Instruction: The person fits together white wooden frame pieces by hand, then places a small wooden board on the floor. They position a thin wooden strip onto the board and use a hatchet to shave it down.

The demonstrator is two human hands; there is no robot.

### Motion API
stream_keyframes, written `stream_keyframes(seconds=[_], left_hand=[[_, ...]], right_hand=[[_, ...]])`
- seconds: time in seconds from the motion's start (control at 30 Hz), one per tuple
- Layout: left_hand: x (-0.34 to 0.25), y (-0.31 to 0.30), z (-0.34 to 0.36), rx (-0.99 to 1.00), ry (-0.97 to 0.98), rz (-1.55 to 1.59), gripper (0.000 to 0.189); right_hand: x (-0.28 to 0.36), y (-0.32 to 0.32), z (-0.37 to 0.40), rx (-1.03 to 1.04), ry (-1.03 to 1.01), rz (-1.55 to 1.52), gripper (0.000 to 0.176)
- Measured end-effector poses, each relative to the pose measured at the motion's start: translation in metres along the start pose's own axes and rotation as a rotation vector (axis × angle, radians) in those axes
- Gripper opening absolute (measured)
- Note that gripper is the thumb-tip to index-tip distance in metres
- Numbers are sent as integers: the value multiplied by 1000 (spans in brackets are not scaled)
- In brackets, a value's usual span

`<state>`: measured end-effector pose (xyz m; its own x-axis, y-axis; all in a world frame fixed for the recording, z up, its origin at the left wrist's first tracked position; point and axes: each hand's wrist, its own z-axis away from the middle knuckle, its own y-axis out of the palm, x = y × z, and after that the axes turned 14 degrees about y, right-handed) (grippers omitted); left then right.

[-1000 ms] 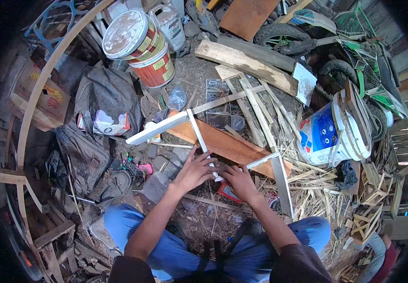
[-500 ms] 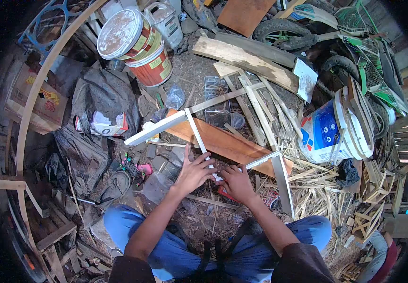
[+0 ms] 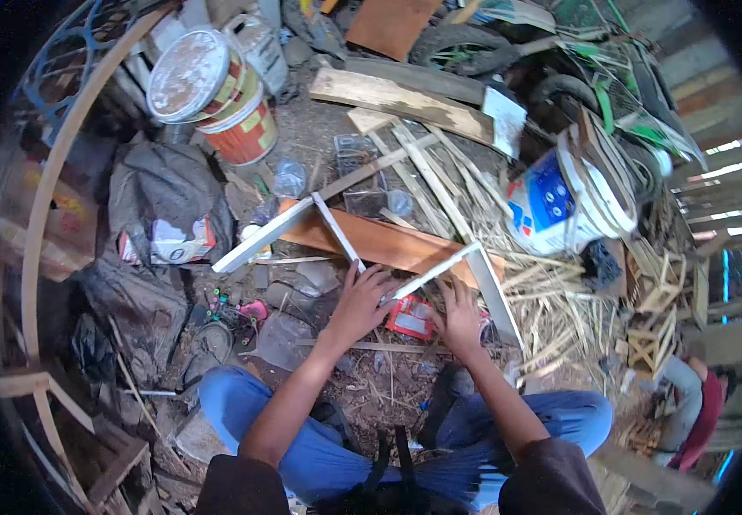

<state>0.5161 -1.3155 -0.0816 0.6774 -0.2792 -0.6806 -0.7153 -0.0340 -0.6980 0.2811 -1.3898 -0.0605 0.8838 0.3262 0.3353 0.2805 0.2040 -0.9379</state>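
A frame of pale wooden slats (image 3: 434, 271) in a zigzag shape lies in front of me, its pieces meeting at angles. My left hand (image 3: 361, 302) has its fingers bent around the joint where two short slats meet. To the right of that joint, my right hand (image 3: 460, 319) is apart from it, fingers spread, close to the near side of the right slat. Between the hands, on the ground, is a red packet (image 3: 410, 318) with a white label. A reddish-brown board (image 3: 371, 239) lies beneath the frame.
Paint buckets (image 3: 242, 133) stand at the back left, a white and blue bucket (image 3: 560, 197) at the right. Loose wood strips (image 3: 551, 322) cover the ground there. A black sack (image 3: 169, 184) lies left; another person's leg (image 3: 684, 399) shows at the far right.
My right hand has moved away from the slat joint to the right and its fingers have spread. The red packet shows more fully. The whole view has shifted, with the surroundings displaced leftward.
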Motion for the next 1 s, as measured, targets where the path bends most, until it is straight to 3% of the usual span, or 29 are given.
stream_keyframes(seconds=[0.13,0.17,0.27,0.4,0.57,0.67,0.7,0.93,1.0], left_hand=[[-24,17,-13,0,103,52,31],[-26,17,-16,12,126,64,31],[-28,26,-17,11,179,95,31],[-36,25,-1,46,213,76,31],[-64,12,27,12,163,50,31],[-72,5,43,37,72,-8,33],[-80,1,49,6,61,-63,33],[-103,-6,59,1,69,-140,31],[-101,1,56,26,86,-121,31]], right_hand=[[-35,1,52,57,188,-11,57],[-40,4,62,33,134,38,49],[-19,-4,85,96,327,-59,45],[-17,15,97,127,425,-180,46],[-64,90,116,70,529,-81,61],[-75,118,125,26,421,83,61],[-78,127,126,-15,449,10,56],[-94,116,116,90,432,264,40],[-101,112,125,-8,383,242,35]])
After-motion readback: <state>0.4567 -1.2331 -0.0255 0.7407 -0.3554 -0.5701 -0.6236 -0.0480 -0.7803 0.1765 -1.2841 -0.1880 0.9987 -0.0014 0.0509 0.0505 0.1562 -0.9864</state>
